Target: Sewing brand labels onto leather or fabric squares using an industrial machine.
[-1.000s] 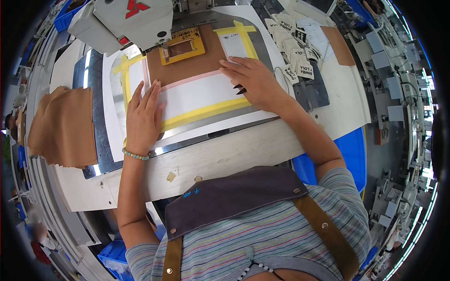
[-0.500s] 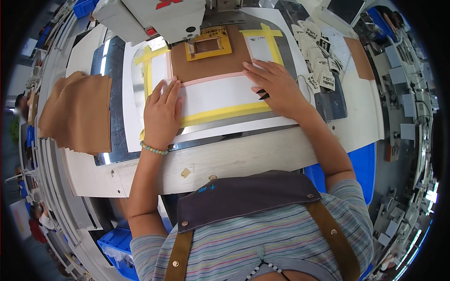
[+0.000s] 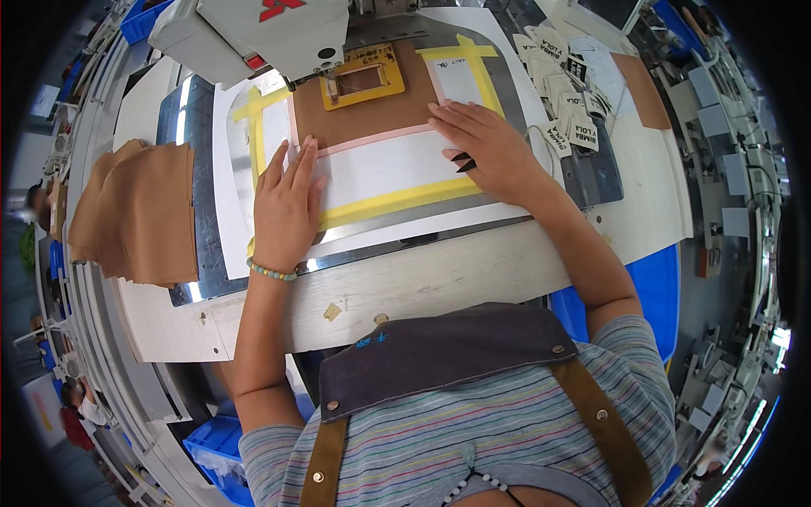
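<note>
A brown sheet (image 3: 363, 124), which looks like leather, lies on a white board framed with pink strips and yellow tape (image 3: 397, 201). My left hand (image 3: 287, 203) rests flat, fingers outstretched, at the sheet's near left corner. At the near right corner, my right hand (image 3: 490, 152) presses with its foremost fingers stretched out. Its other fingers curl around a small black pointed tool (image 3: 464, 162), whose two tips show; the rest is hidden in the palm. On the sheet's far part sits a yellow frame (image 3: 363, 78) with a rectangular window, under the sewing machine head (image 3: 262, 38).
A stack of brown pieces (image 3: 139, 215) lies at the left on a dark metal plate. Several white tags (image 3: 566, 101) are heaped at the right, with another brown piece (image 3: 644, 91) beyond. A blue bin (image 3: 655, 291) stands below the table's right edge.
The view has shifted slightly, carrying the whole scene a little leftward. My hands keep their places at the two near corners of the brown sheet.
</note>
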A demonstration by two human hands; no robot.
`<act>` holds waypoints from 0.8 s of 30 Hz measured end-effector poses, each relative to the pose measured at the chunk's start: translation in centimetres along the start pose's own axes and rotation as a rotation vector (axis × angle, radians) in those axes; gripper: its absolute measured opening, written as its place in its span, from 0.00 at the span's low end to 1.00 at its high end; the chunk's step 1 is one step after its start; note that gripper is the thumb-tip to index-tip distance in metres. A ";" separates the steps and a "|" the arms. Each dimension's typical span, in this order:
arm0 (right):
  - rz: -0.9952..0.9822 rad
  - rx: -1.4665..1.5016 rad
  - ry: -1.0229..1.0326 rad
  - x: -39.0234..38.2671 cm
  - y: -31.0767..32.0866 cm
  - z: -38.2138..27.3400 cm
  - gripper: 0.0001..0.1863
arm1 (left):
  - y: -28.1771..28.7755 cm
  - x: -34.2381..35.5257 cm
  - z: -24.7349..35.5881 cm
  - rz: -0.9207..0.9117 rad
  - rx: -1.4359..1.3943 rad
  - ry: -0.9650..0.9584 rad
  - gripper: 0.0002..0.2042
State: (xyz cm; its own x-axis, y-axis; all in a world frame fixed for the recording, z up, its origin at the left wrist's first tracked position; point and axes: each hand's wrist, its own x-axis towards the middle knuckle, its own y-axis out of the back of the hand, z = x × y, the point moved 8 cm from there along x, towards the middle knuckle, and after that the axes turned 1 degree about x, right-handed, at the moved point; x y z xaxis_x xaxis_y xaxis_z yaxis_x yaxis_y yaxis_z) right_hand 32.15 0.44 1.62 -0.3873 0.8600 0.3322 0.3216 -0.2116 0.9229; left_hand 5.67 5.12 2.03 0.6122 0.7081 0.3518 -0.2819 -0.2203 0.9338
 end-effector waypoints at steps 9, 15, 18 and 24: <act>0.104 -0.004 -0.008 0.1 1.2 -0.4 0.23 | -0.2 0.1 -0.1 -0.014 -0.090 -0.025 0.25; 0.036 -0.020 0.031 -0.4 0.1 -0.2 0.25 | 0.1 0.2 -0.3 -0.016 -0.139 0.055 0.24; 0.041 -0.023 0.025 -0.7 0.0 -0.1 0.25 | 0.2 0.2 -0.1 -0.009 -0.147 0.075 0.24; 0.064 -0.005 0.025 -1.1 -0.1 0.2 0.25 | 0.5 0.4 0.1 0.011 -0.219 0.050 0.26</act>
State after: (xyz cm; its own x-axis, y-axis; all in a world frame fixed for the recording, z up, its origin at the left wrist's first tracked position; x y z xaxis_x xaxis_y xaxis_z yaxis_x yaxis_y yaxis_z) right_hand 32.67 -0.40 1.15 -0.3874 0.8330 0.3949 0.3416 -0.2682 0.9008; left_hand 5.83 5.27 2.66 0.5720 0.7402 0.3534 -0.4454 -0.0815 0.8916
